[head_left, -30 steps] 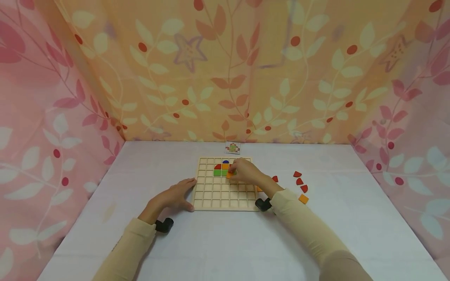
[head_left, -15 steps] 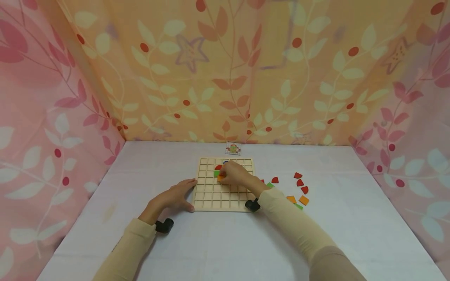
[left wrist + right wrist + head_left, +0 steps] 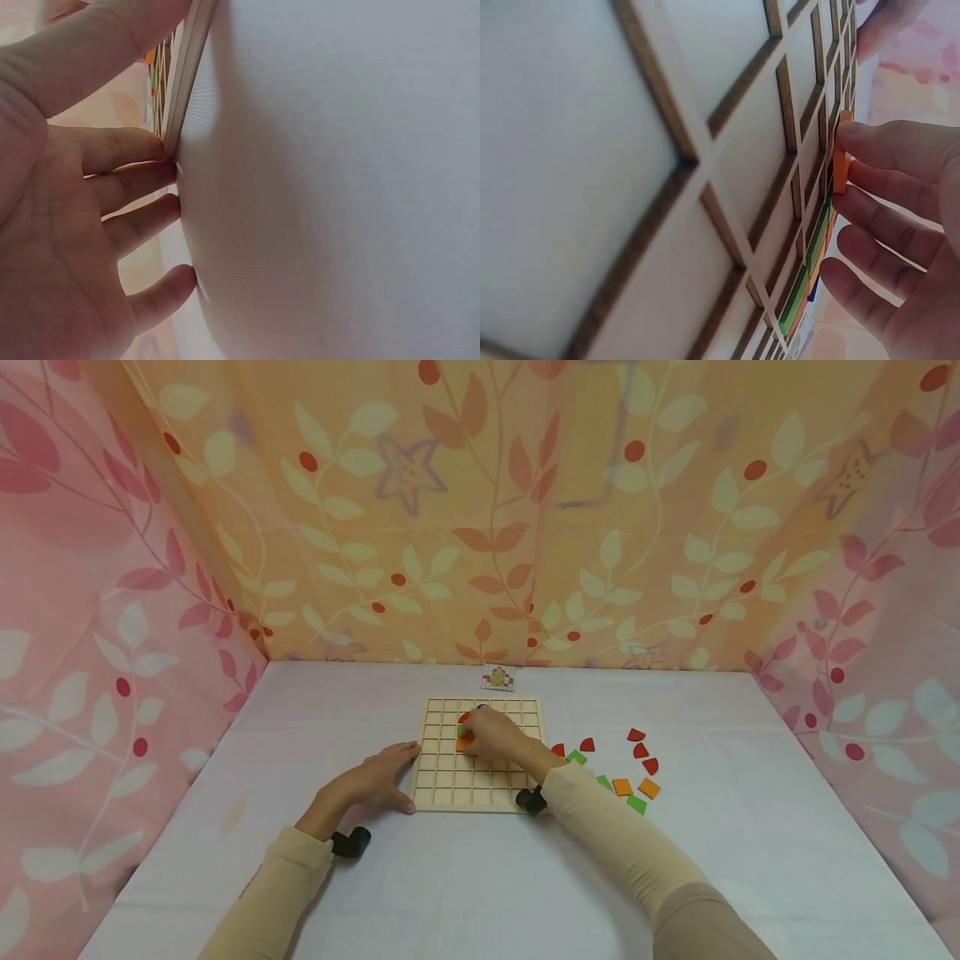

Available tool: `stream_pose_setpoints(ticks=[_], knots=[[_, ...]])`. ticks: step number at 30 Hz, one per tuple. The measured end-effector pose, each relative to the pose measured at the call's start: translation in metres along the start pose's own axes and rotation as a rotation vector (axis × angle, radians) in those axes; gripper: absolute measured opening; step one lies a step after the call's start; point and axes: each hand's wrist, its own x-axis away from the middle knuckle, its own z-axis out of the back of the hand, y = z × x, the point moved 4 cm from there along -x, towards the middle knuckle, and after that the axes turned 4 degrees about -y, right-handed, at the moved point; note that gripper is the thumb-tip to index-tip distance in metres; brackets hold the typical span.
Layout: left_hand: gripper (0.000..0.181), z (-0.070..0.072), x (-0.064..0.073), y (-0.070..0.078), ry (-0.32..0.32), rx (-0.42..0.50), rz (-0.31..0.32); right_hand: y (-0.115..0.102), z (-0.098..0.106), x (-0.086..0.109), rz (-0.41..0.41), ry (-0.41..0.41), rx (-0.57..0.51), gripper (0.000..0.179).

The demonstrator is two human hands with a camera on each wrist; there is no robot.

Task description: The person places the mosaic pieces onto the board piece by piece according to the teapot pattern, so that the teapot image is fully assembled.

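A wooden grid board (image 3: pixel 442 795) lies on the white table. My right hand (image 3: pixel 497 735) pinches an orange square tile (image 3: pixel 842 154) between thumb and fingers, right at the grid just below a green tile (image 3: pixel 461 731). In the right wrist view the orange tile stands tilted at the cell walls. A red quarter-round tile (image 3: pixel 465 717) sits in the row above the green one, and part of a blue tile (image 3: pixel 482 707) shows past the hand. My left hand (image 3: pixel 378 774) rests at the board's left edge, fingers spread, thumb at the near corner; its fingertips (image 3: pixel 169 172) touch board and table.
Loose red tiles (image 3: pixel 640 750), green tiles (image 3: pixel 636 805) and orange tiles (image 3: pixel 622 787) lie on the table right of the board. A small patterned card (image 3: pixel 498 677) lies behind the board. Floral curtains (image 3: pixel 480 527) enclose the back and sides.
My right hand has moved left across the board with the orange tile, uncovering loose tiles to the right. The left hand stays at the board's edge.
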Motion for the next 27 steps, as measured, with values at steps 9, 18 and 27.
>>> stream_pose_setpoints(ticks=[9, 18, 27], knots=[[0.099, -0.001, 0.000, 0.000, 0.000, 0.003, 0.000, -0.001, -0.002, 0.000, -0.016, -0.006, -0.008, 0.023], [0.099, -0.002, -0.002, -0.001, 0.010, 0.001, 0.010, 0.000, 0.001, 0.004, -0.002, 0.006, -0.002, 0.023], [0.100, -0.002, -0.003, -0.002, 0.005, 0.003, 0.032, 0.023, 0.019, 0.028, -0.028, 0.055, -0.096, 0.022]])
